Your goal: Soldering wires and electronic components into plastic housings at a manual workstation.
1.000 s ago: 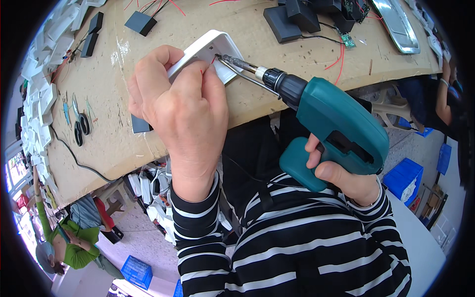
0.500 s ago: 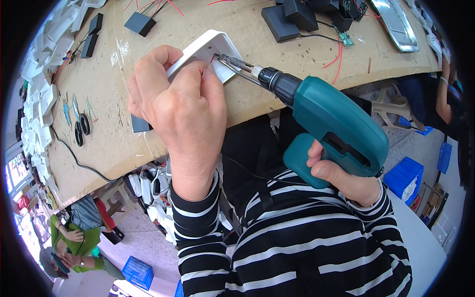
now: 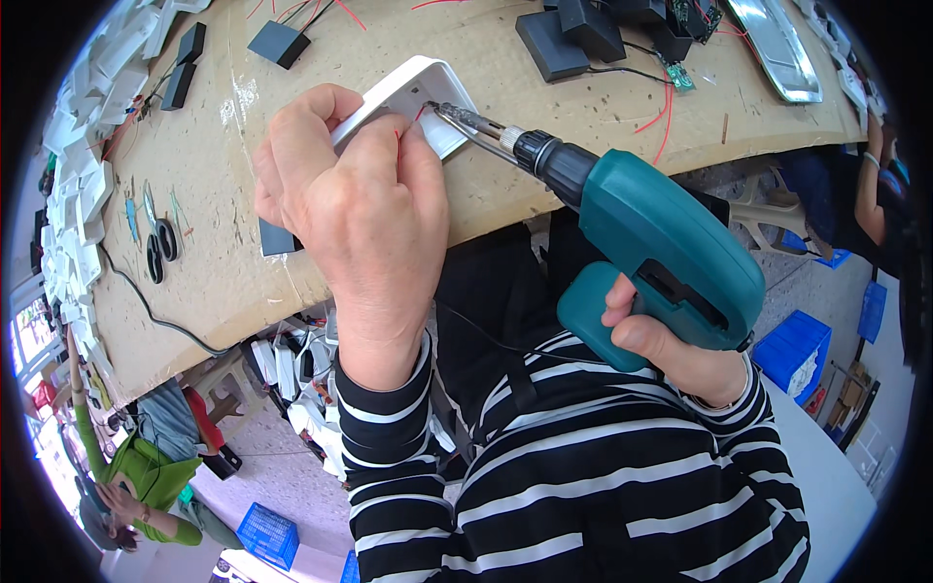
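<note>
My left hand (image 3: 355,209) grips a white plastic housing (image 3: 418,92) and holds it against the brown workbench (image 3: 224,262). A thin red wire shows by my fingers at the housing. My right hand (image 3: 671,355) is wrapped around the handle of a teal cordless screwdriver (image 3: 671,257). Its metal bit (image 3: 466,120) points up and left, and its tip meets the housing just right of my left fingers. My palm hides much of the housing.
Black boxes (image 3: 569,34), red wires (image 3: 661,107) and a metal tray (image 3: 777,49) lie at the bench's far side. White housings (image 3: 83,185) pile along the left edge, with black scissors (image 3: 160,248) nearby. Blue crates (image 3: 797,350) stand on the floor. Another person in green (image 3: 136,476) crouches at lower left.
None of note: both hands hold the same pose, with the screwdriver bit still at the housing.
</note>
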Action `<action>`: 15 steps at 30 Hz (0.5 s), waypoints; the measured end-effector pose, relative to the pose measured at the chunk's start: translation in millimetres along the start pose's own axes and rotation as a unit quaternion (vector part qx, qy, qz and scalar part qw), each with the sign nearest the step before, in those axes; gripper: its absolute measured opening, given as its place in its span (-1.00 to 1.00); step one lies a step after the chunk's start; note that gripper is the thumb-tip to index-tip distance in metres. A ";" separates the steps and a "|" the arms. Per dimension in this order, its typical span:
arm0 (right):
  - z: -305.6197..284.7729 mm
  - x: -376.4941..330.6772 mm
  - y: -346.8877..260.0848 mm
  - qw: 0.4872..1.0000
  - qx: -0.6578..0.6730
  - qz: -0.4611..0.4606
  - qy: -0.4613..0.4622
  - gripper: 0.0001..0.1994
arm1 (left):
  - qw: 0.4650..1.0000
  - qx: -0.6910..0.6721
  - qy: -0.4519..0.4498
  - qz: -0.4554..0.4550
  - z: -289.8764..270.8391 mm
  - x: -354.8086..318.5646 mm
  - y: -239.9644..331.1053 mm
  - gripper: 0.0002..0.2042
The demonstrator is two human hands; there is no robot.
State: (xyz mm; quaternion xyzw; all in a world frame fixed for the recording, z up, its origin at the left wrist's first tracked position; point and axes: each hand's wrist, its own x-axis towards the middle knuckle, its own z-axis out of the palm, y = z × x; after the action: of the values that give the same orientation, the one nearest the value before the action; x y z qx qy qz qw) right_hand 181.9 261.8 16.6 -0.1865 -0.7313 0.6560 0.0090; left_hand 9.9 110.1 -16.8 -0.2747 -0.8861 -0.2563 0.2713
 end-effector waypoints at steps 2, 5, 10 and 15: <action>0.3 -1.2 1.0 1.000 0.003 -0.003 0.003 -0.54 | 0.999 0.040 -0.012 -0.003 -3.0 0.6 2.2 -0.93; 0.7 -2.3 0.0 1.000 0.013 0.002 0.004 -0.54 | 0.999 0.039 -0.010 -0.002 -2.3 0.0 1.9 -0.93; 0.9 -3.9 1.1 1.000 0.019 -0.009 -0.006 -0.53 | 1.000 0.020 -0.001 0.002 0.3 -1.5 -0.7 -0.96; 3.5 -4.8 -4.2 0.995 0.103 -0.005 0.013 -0.53 | 1.000 -0.005 0.006 0.000 2.7 -1.8 -1.0 -0.98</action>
State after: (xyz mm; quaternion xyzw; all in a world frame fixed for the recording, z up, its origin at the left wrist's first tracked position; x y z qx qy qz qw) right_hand 184.4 256.8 21.2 -0.1897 -0.6604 0.7254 0.0412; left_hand 9.6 110.4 -20.1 -0.2742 -0.8831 -0.2626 0.2755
